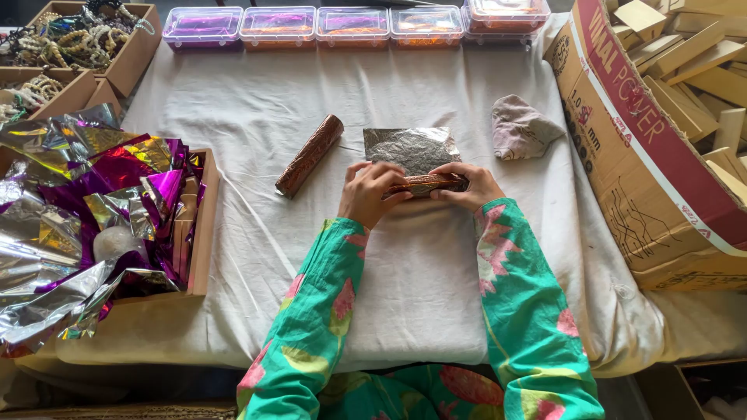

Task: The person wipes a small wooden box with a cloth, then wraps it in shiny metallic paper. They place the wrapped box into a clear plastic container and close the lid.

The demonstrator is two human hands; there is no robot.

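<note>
Head view, looking down on a table covered with a white cloth (257,109).

Left hand (372,193): fingers curled over the left end of a brown patterned roll (426,184), grasping it, palm down. Right hand (469,185): fingers closed over the right end of the same roll, also grasping. The roll lies crosswise between the two hands, on the near edge of a sheet of silver foil (411,146). The foil lies flat on the cloth and extends away from the fingertips. Whether the foil edge is already lapped onto the roll cannot be told. Both forearms wear green sleeves with a pink flower print.

Just beyond and to the left of the left hand: a second brown patterned roll (310,155), lying at a slant on the cloth, not touched by either hand.

Beyond and to the right of the right hand: a crumpled greyish rag (523,128), apart from the foil.

Well to the left of the left hand: a wooden tray (204,225) heaped with loose silver, gold and purple foil sheets (93,202), which spill over its near side.

Far beyond both hands, along the far table edge: a row of clear plastic boxes (354,25), contents purple and orange. Far left corner: wooden boxes of bead bangles (70,39).

To the right of the right hand, off the cloth: a cardboard carton (646,179) filled with plain wooden blocks (700,62).
</note>
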